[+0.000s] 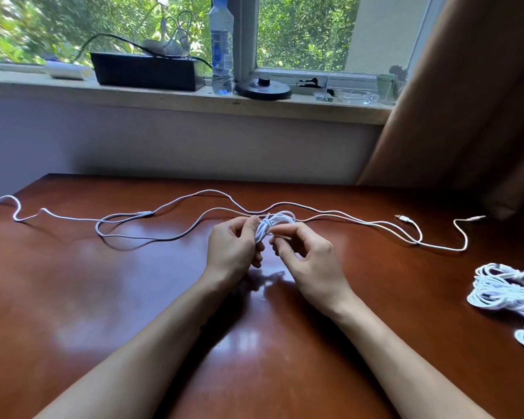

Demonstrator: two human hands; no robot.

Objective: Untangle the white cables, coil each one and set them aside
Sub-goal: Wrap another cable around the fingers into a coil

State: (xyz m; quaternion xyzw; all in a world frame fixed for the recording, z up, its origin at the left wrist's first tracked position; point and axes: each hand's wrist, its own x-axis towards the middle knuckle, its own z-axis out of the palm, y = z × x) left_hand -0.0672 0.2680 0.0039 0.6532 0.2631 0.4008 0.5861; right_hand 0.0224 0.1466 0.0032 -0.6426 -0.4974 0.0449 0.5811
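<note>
Head view: I see the left hand (233, 246) gripping a small white coil (277, 220) over the table (103, 297), the right hand (306, 255) pinching its end; loose cables (194, 196) lie behind (sill bottle (222, 46), blue label unreadable).

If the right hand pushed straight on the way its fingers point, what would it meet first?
Most likely the coiled cable held in the left hand: the right hand points up-left at it, pinching a strand of it. Depth between them is hard to judge.
</note>
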